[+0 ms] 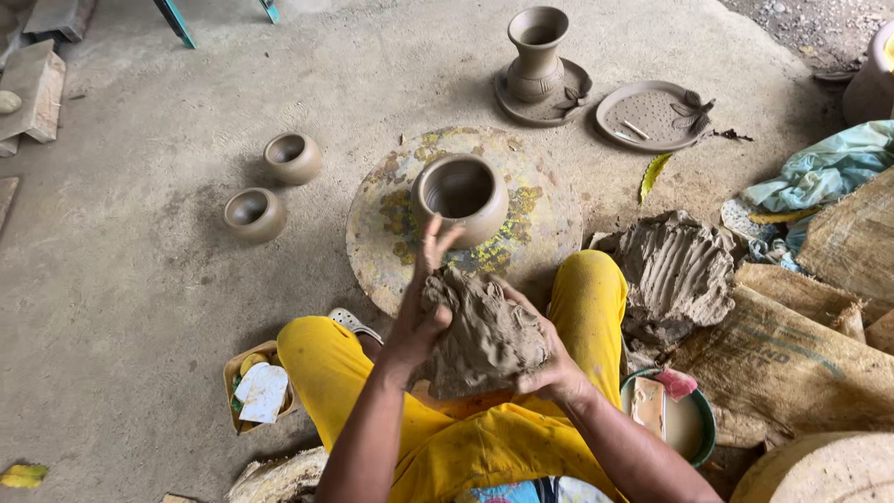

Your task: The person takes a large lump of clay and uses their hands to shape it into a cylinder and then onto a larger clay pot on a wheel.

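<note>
We sit on a concrete floor (140,279) in yellow trousers (587,298), with a round, paint-flecked turntable (540,228) just ahead of our knees. To our right a big heap of raked clay (675,270) rests against burlap sacks (792,354). Between our knees we hold a lump of clay (484,340), just short of the turntable's near edge. Our left hand (419,312) presses on the lump's left side, fingers spread and raised, not closed. Our right hand (549,359) cups the lump from the right and below, fingers curled around it. An open-mouthed clay pot (461,196) stands on the turntable, just beyond our left fingertips. Farther off, a tall vase (537,51) stands on a dish, beside a flat plate (652,116). Two small bowls (270,186) sit to the left.
</note>
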